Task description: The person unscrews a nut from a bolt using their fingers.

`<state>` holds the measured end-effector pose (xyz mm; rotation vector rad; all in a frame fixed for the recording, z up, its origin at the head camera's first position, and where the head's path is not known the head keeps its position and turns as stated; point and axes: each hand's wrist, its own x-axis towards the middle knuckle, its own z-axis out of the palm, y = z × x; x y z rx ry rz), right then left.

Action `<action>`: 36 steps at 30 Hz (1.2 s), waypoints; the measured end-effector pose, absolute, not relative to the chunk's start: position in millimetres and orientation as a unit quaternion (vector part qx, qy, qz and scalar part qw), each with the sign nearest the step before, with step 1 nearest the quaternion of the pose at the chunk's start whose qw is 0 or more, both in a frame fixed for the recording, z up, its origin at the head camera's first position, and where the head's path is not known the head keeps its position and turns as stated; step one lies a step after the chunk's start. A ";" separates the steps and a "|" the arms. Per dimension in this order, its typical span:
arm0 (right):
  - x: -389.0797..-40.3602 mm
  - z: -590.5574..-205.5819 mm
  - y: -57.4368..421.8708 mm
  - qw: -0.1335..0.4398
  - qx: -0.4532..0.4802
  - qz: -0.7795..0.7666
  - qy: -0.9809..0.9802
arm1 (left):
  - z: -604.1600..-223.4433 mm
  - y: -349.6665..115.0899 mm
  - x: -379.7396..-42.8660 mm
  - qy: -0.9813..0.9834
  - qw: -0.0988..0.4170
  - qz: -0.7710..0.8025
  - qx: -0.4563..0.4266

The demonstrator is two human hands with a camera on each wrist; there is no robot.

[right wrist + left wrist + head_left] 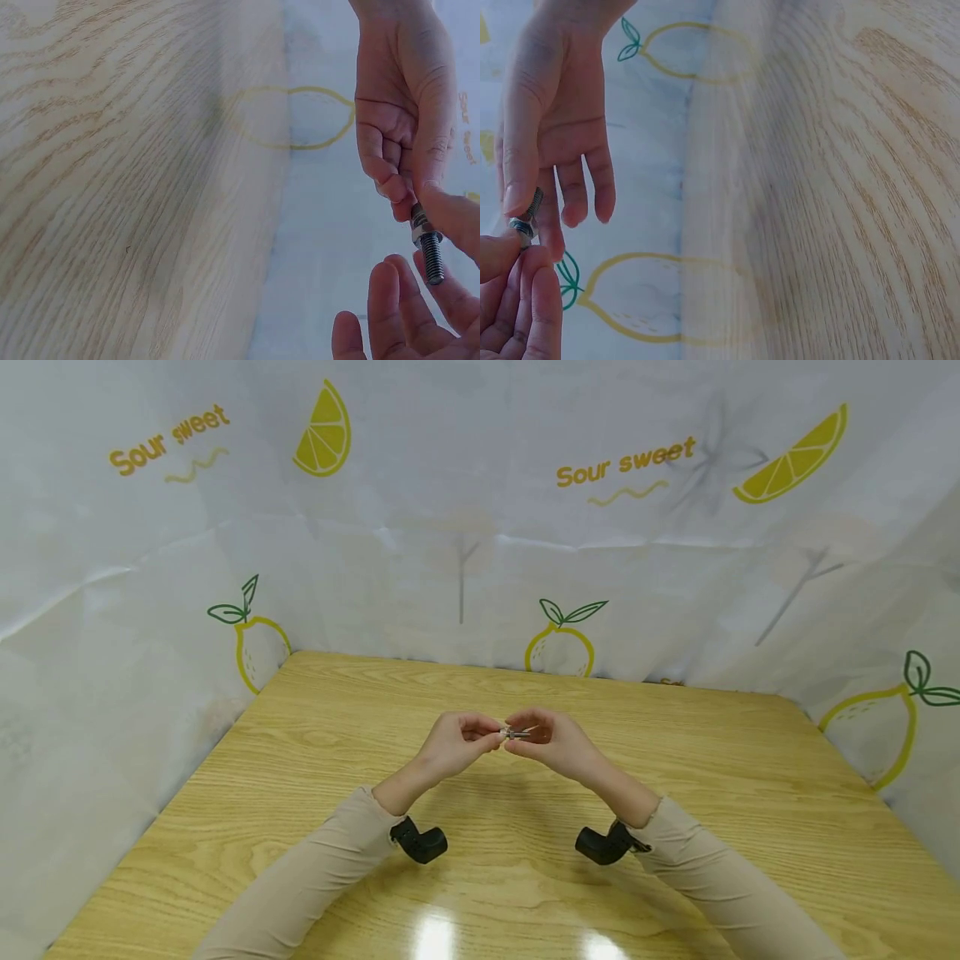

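Observation:
A short metal bolt (433,259) with a threaded shank is held above the table, midway between the two hands. My left hand (453,745) pinches one end of it between thumb and fingertips. Around the shank sits a nut (420,235), apparently with a washer against it. The thumb and forefinger of my right hand (562,747) curl about the nut from the other side; whether both press on it is hard to see. Its other fingers spread loosely, and the threaded end points toward the right palm.
A wood-grain table (510,877) lies under both hands. Behind and beside it hangs a white cloth (420,585) printed with lemons and words. Each wrist carries a black camera mount (423,843) above the tabletop.

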<state>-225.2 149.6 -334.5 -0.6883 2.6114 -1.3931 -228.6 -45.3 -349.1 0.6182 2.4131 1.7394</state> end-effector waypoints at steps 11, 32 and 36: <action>-224.2 -335.0 150.0 0.066 -0.217 -0.455 0.861 | -350.6 -45.3 -229.9 0.796 0.052 0.568 0.201; -225.4 -334.2 150.0 0.080 -0.226 -0.458 0.856 | -349.8 -45.3 -228.8 0.795 0.050 0.566 0.213; -224.8 -334.2 149.5 0.073 -0.221 -0.466 0.853 | -348.9 -45.0 -228.3 0.794 0.050 0.569 0.210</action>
